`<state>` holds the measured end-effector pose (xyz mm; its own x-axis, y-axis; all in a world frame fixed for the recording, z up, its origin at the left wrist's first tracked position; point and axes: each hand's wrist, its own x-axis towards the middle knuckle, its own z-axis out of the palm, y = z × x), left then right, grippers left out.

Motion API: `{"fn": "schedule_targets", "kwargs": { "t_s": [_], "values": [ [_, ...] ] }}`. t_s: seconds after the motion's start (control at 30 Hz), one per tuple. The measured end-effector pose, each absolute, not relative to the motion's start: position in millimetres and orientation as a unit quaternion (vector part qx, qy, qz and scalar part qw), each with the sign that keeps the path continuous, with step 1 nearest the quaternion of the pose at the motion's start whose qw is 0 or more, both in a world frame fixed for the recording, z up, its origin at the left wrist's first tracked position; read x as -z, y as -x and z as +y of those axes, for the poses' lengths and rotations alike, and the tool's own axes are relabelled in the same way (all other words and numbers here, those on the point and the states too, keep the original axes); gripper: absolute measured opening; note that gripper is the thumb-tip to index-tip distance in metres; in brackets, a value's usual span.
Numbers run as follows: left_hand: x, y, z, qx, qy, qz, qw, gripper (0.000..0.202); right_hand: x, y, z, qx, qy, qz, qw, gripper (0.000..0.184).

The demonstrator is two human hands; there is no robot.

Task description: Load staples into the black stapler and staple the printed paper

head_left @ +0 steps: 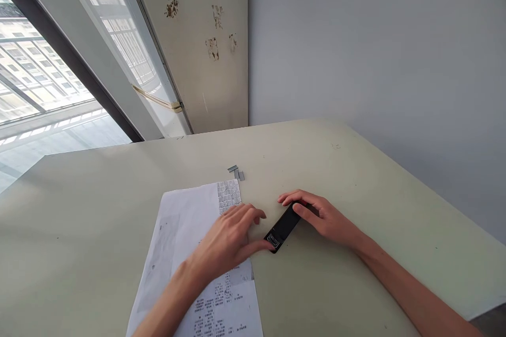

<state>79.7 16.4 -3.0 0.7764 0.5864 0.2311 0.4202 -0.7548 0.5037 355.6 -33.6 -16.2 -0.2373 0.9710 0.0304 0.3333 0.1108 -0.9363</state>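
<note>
A black stapler (285, 227) lies slanted on the table, its near end marked with a pale outlined patch. My right hand (316, 213) grips its far end, thumb on top and the other fingers around the far side. My left hand (239, 234) is over the right edge of the printed papers (197, 216). Its thumb reaches to the stapler's near end and appears to touch it, while the fingers are apart and curve above the table with nothing in them. Several strips of staples (237, 172) lie just beyond the papers.
The pale table (98, 195) spreads around both hands. Behind it stand a grey wall (375, 37) and a cream panel (197, 84) with brown worn patches. A dark-framed window (71, 58) is at the left.
</note>
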Motion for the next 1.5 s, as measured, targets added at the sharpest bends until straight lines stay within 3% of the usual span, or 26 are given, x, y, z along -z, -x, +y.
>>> {"fn": "schedule_targets", "kwargs": {
  "t_s": [0.27, 0.43, 0.7, 0.97, 1.5],
  "values": [
    [6, -10, 87, -0.191, -0.846, 0.497, 0.037, 0.048, 16, -358, -33, -0.431, 0.511, -0.653, 0.355, 0.036],
    [19, 13, 99, -0.171, -0.831, 0.53, 0.008, 0.055, 15, -358, -32, -0.431, 0.511, -0.656, 0.349, 0.034],
    [22, 6, 92, -0.209, -0.817, 0.536, 0.049, 0.046, 14, -356, -32, -0.434, 0.519, -0.651, 0.344, 0.035],
    [10, 3, 83, -0.224, -0.781, 0.549, 0.198, 0.034, 15, -356, -33, -0.427, 0.519, -0.654, 0.346, 0.035],
    [1, -18, 67, -0.238, -0.752, 0.564, 0.244, 0.032, 16, -356, -32, -0.414, 0.522, -0.662, 0.344, 0.039]
  ]
}}
